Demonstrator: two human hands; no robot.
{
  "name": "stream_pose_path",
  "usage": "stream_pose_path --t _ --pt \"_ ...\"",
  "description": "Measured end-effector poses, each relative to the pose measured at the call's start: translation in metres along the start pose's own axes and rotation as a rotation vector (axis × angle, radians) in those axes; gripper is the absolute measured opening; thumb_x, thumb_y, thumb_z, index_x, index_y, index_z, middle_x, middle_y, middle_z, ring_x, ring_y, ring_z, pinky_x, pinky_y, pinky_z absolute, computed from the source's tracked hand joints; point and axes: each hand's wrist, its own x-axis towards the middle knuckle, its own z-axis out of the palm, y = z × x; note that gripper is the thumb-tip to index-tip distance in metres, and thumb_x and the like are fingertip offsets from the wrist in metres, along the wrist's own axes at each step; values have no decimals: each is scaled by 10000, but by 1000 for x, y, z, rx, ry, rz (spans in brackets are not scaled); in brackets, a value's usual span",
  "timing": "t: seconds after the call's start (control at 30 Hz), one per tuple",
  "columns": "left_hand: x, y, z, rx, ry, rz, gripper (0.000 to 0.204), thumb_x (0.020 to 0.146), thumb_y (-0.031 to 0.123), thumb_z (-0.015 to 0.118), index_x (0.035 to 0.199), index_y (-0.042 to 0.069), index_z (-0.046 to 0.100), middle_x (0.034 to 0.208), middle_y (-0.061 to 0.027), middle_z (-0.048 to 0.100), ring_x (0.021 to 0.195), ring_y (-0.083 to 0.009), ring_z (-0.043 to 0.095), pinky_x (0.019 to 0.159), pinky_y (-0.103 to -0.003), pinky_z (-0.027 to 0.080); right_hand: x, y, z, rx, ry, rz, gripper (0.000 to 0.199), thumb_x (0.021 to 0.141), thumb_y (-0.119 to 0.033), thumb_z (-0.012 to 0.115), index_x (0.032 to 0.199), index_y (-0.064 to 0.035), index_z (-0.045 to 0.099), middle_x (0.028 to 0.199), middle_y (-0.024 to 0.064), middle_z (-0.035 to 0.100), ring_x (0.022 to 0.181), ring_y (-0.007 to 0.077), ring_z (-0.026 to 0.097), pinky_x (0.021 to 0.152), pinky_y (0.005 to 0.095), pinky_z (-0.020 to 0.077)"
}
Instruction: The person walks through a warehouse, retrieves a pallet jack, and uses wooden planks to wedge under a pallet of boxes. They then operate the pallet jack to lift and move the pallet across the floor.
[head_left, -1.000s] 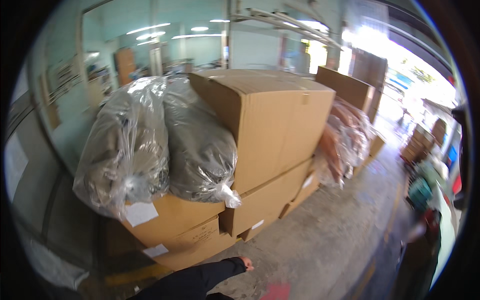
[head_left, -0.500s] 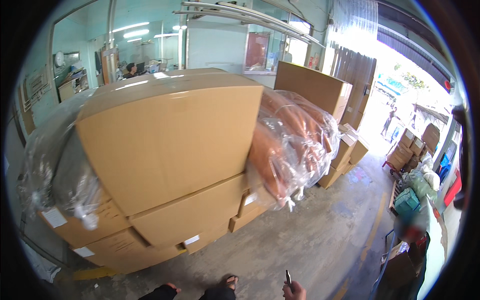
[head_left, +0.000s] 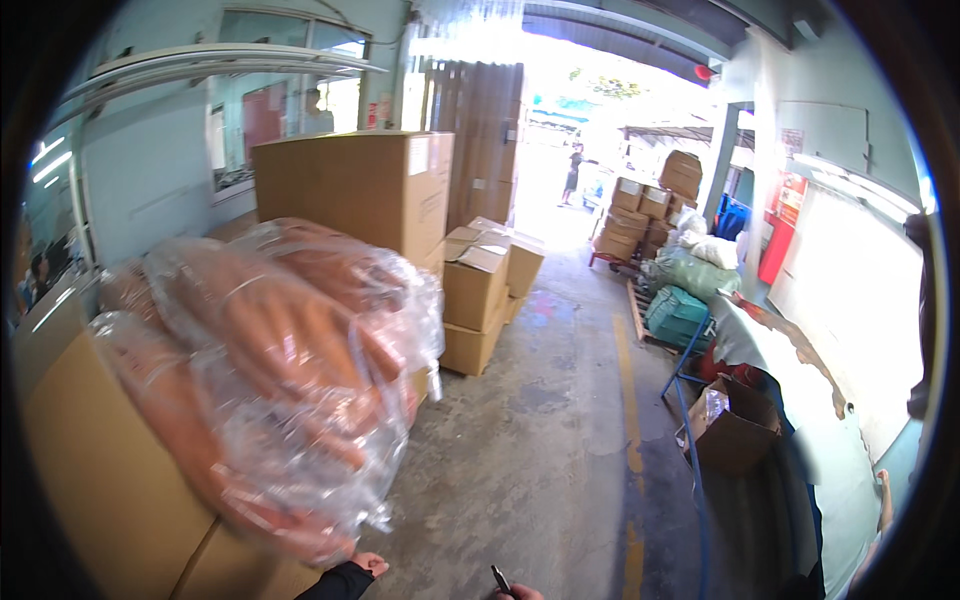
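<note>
At the lower edge, my right hand (head_left: 522, 593) is closed around a slim dark pen-like tool (head_left: 500, 578) with a pale tip, which points up and away. Its exact kind is too small to tell. My left hand (head_left: 371, 564), in a black sleeve, hangs beside the lower end of a clear plastic-wrapped bundle (head_left: 290, 340). The fingers are loosely bent and nothing shows in them; I cannot tell whether they touch the plastic. The bundle holds orange-brown rolls and rests on cardboard boxes (head_left: 110, 440).
A tall carton (head_left: 330, 185) and smaller boxes (head_left: 470, 290) stand beyond the bundle. Along the right are a blue metal frame (head_left: 690, 440), an open carton (head_left: 735, 430), green sacks (head_left: 680, 315) and a pale draped sheet (head_left: 800, 380). A person (head_left: 573, 175) stands at the bright doorway.
My view has swung right and moved nearer the wrapped bundle; the large carton has slid to the left edge. My left hand has come forward beside the bundle. The tool stays in my right hand.
</note>
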Motion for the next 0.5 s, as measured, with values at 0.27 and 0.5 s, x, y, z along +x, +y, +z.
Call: stream_pose_path --t 0.27,0.5 --pt "191 85 43 219 -118 -21 365 901 374 670 1026 34 712 867 -62 734 722 -142 681 729 -303 540 200 25 -126 12 87 -20 276 925 -258 614 1004 1 667 815 165 685 693 210 652 644 370 521" --pt "296 113 49 173 -163 -427 354 902 363 669 1022 33 712 859 -62 732 714 -138 677 720 -299 540 375 -43 -296 53 76 -13 248 945 -212 619 1065 -3 680 770 53 677 579 103 568 531 285 473"
